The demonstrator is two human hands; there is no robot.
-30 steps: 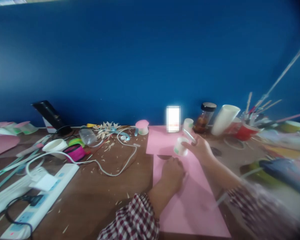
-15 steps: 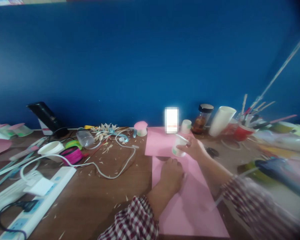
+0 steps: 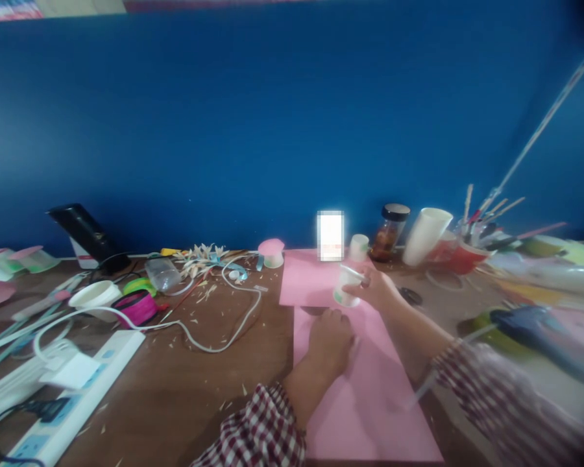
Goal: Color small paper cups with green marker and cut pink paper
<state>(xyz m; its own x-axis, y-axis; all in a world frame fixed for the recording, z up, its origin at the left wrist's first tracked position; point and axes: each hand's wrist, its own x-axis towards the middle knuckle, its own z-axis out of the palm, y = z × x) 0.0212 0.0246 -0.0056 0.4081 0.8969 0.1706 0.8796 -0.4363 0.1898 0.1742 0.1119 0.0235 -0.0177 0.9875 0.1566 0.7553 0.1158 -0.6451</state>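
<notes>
On the pink paper (image 3: 365,421), my left hand (image 3: 328,340) rests with its fingers curled under. Whatever those fingers may hold is hidden. Just beyond it, my right hand (image 3: 377,288) is closed around a small white paper cup (image 3: 343,292) with green print near its base. A pale, narrow edge or stick crosses the top of this cup by my fingers; I cannot tell which. A second paper cup (image 3: 359,248) stands behind, near the blue wall. Farther left, another cup has a pink paper top (image 3: 271,247) over it.
A power strip (image 3: 111,357) with white cables lies at the left, near a magenta tape roll (image 3: 135,307). Wood shavings are scattered about. A dark-lidded jar (image 3: 390,233), a tall white cup (image 3: 425,237) and a red cup (image 3: 467,257) of sticks stand at the right.
The whole view has shifted slightly, so things appear a little farther left. Both hands keep nearly the same pose, the right one still on the cup.
</notes>
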